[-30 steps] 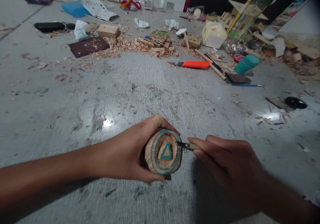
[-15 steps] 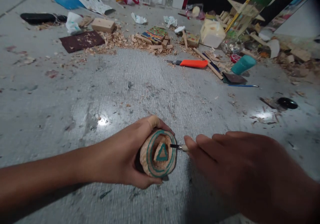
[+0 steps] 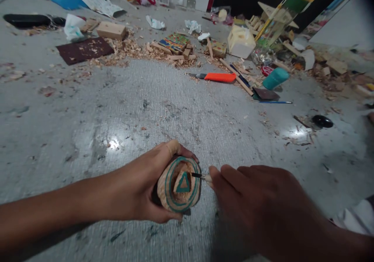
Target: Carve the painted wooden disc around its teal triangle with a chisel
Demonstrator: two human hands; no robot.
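My left hand (image 3: 146, 180) is wrapped round a rounded wooden block (image 3: 164, 193), holding it tilted with its carved face up. Green rings run round the rim, and a raised triangle outlined in green stands in the hollowed middle. A tan plaster-like strip covers part of one finger. From the right, my right hand (image 3: 254, 203) grips a small carving tool (image 3: 201, 176) with a narrow dark blade and a pale handle. Its tip touches or hovers over the hollow between triangle and rim; I cannot tell which. The fingers cover most of the handle.
An orange craft knife (image 3: 219, 77) lies beyond the block. Behind it are wood shavings (image 3: 133, 47), a brown sandpaper sheet (image 3: 84, 50), a wooden block (image 3: 111, 30), and a teal cylinder (image 3: 276, 78). A shiny black oval object (image 3: 322, 121) rests at the right.
The whole scene has shifted slightly left in view. Both hands keep nearly the same hold, with the tool tip still at the hollow's right side. A pale cloth now shows at lower right.
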